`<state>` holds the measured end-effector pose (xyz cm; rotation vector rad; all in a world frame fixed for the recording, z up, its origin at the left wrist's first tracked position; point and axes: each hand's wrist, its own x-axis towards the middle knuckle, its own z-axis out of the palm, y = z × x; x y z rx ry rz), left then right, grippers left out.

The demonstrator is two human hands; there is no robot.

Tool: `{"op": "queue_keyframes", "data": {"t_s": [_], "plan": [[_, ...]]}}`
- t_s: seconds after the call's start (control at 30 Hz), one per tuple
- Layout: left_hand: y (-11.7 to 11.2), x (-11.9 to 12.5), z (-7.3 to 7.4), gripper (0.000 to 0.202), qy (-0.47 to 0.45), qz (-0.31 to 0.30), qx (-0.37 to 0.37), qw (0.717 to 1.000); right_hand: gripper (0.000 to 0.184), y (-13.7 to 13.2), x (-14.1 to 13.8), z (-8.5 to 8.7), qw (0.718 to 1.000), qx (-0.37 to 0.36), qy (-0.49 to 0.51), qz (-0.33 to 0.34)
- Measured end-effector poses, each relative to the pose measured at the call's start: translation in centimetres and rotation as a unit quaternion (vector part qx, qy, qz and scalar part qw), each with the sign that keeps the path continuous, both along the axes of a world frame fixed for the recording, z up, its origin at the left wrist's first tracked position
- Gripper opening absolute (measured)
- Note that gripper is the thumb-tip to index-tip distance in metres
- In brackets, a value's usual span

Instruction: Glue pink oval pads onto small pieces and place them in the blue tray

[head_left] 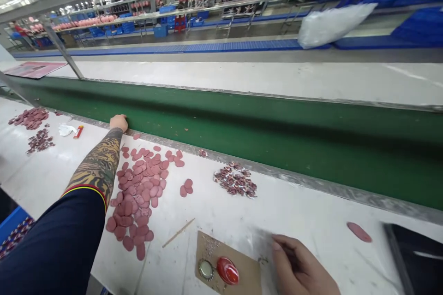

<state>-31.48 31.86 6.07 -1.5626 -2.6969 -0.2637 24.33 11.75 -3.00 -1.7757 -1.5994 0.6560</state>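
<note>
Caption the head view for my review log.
Left hand at the edge of a green strip, right hand beside a brown card, reddish ovals spread on the white table.

On the white table [311,212], a thin wooden stick [179,233] lies between the pink oval discs [153,191], left, and the brown cardboard rectangle [248,273], right; the green belt [242,129] runs behind.

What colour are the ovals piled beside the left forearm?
The ovals are dusky pink; head view.
</note>
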Motion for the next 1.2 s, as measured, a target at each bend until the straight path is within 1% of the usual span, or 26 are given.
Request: {"op": "queue_keyframes", "data": {"t_s": [0.07,0.13,0.2,0.23,0.3,0.37,0.4,0.47,0.5,0.57,0.6,0.67,0.8,0.87,0.93,1.03,1.1,1.13,1.2], "plan": [[0.1,-0.1,-0.4,0.037,0.005,0.0,0.006,1.0,0.032,0.0,0.0,-0.1,1.0,-0.024,-0.008,0.014],[0.1,0.5,-0.7,0.037,0.008,-0.012,0.022,1.0,0.031,-0.2,-0.1,-0.2,0.999,-0.027,-0.008,0.017],[0.1,1.9,-0.9,0.038,0.006,-0.044,0.046,0.998,0.028,-0.3,-0.1,-0.2,1.0,-0.018,0.0,0.02],[0.1,3.1,-1.2,0.038,0.002,-0.071,0.058,0.996,0.027,-0.3,-0.2,-0.2,1.0,-0.013,0.007,0.021],[-0.3,6.6,-1.8,0.037,-0.011,-0.145,0.079,0.986,0.025,-0.4,-0.4,-0.2,1.0,-0.009,0.02,0.019],[-1.3,11.3,-2.6,0.035,-0.03,-0.244,0.088,0.965,0.025,-0.4,-0.5,-0.1,0.999,-0.006,0.029,0.012],[-2.0,13.9,-3.0,0.033,-0.041,-0.301,0.083,0.949,0.025,-0.4,-0.5,-0.2,0.999,-0.003,0.033,0.008],[-3.5,18.8,-3.9,0.031,-0.062,-0.418,0.057,0.904,0.025,-0.4,-0.6,-0.2,0.999,0.001,0.04,0.003],[-4.2,20.9,-4.2,0.032,-0.07,-0.463,0.046,0.882,0.025,-0.4,-0.6,-0.3,0.999,0.004,0.044,0.002],[-5.3,23.8,-4.6,0.034,-0.082,-0.52,0.037,0.85,0.026,-0.4,-0.6,-0.6,0.999,0.012,0.053,0.001],[-5.8,24.5,-4.7,0.034,-0.085,-0.535,0.037,0.839,0.026,-0.4,-0.7,-0.7,0.998,0.018,0.055,0.0],[-6.5,24.8,-4.6,0.033,-0.088,-0.547,0.043,0.831,0.026,-0.3,-0.7,-1.0,0.998,0.03,0.054,-0.003],[-8.0,22.4,-4.8,0.026,-0.083,-0.562,0.04,0.822,0.026,0.1,-0.8,-1.4,0.998,0.045,0.047,-0.002],[-8.9,21.1,-5.0,0.026,-0.082,-0.588,0.025,0.804,0.027,0.2,-1.1,-1.5,0.998,0.052,0.041,-0.004],[-9.8,20.4,-5.1,0.028,-0.084,-0.618,0.015,0.781,0.027,0.3,-1.4,-1.3,0.998,0.061,0.031,-0.011],[-10.4,20.2,-4.8,0.027,-0.089,-0.655,0.008,0.751,0.028,0.4,-1.7,-0.9,0.997,0.077,0.018,-0.014],[-10.5,20.3,-4.5,0.024,-0.086,-0.669,0.005,0.738,0.029,0.0,-1.7,-0.4,0.996,0.089,0.012,-0.017],[-10.5,20.4,-4.4,0.023,-0.083,-0.672,0.004,0.735,0.029,-0.5,-1.7,-0.1,0.995,0.097,0.009,-0.023],[-10.6,20.5,-4.4,0.021,-0.074,-0.669,0.002,0.74,0.029,-2.0,-2.1,1.0,0.993,0.113,0.007,-0.036]]}}
